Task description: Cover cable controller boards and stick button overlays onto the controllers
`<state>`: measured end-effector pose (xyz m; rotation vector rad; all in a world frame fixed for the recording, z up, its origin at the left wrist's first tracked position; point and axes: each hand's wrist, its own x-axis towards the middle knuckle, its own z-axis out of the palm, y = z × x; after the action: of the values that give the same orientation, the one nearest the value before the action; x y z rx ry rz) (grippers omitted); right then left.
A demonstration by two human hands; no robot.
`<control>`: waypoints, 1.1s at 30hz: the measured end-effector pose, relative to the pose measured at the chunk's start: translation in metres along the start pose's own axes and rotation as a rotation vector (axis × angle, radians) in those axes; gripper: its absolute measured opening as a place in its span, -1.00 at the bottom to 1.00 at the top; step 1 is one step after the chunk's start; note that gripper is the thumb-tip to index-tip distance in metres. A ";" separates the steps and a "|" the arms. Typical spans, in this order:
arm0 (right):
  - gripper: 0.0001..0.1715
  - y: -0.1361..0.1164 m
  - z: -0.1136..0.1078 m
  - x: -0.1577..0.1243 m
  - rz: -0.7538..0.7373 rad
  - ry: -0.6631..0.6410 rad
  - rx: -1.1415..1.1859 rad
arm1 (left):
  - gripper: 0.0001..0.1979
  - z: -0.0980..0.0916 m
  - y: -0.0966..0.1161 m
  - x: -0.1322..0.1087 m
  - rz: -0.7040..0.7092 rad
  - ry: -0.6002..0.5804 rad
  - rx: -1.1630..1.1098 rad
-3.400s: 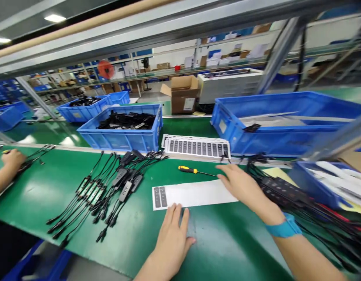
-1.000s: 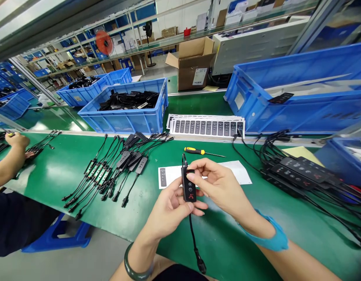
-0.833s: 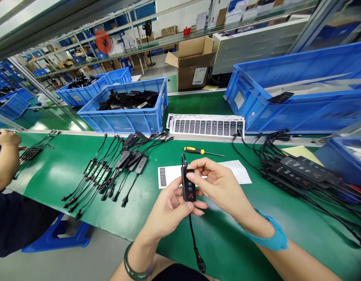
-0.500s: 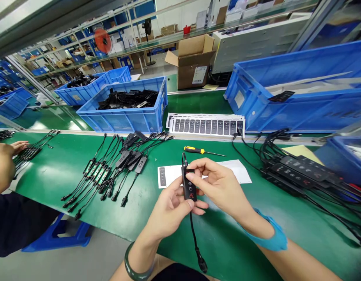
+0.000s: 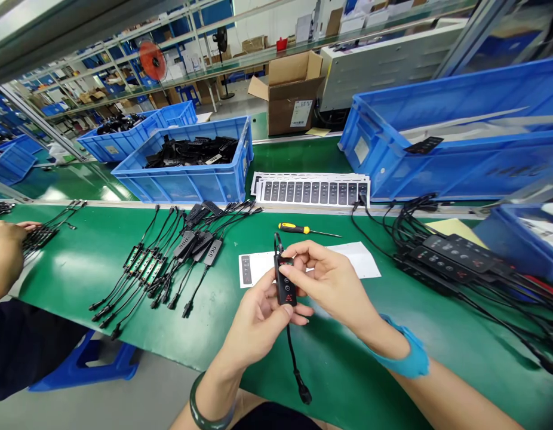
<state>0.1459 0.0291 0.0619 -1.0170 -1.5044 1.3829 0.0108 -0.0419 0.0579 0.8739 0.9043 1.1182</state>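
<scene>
My left hand (image 5: 258, 319) is closed around the lower part of a slim black inline controller (image 5: 286, 288), its thumb at the bottom end. The controller's face carries round button marks and red print, and a cable with a black plug (image 5: 304, 391) hangs from it. My right hand (image 5: 328, 283) pinches the controller's upper end, the thumb on its face and the fingers behind. Beneath the hands lies a white label sheet (image 5: 357, 260) with one dark label (image 5: 246, 270) at its left end. A yellow-and-black screwdriver (image 5: 298, 228) rests just beyond.
Several cabled controllers (image 5: 209, 251) and green circuit boards (image 5: 144, 263) lie to the left. Finished-looking black controllers (image 5: 455, 254) are heaped at right. Behind are label sheets (image 5: 312, 192), a blue bin of black casings (image 5: 182, 182) and another blue bin (image 5: 460, 170). A co-worker's hand (image 5: 8, 233) is far left.
The view has shifted slightly, so the scene sits a little further left. Both hands keep the same hold on the controller, with the right thumb still on its upper face.
</scene>
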 end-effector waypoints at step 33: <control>-0.52 0.002 -0.004 0.006 -0.090 -0.075 -0.247 | -0.56 0.000 0.006 -0.002 -0.152 0.004 -0.116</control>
<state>0.1479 0.0360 0.0604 -1.0419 -1.7881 1.2046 0.0084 -0.0424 0.0636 0.6968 0.8848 1.0304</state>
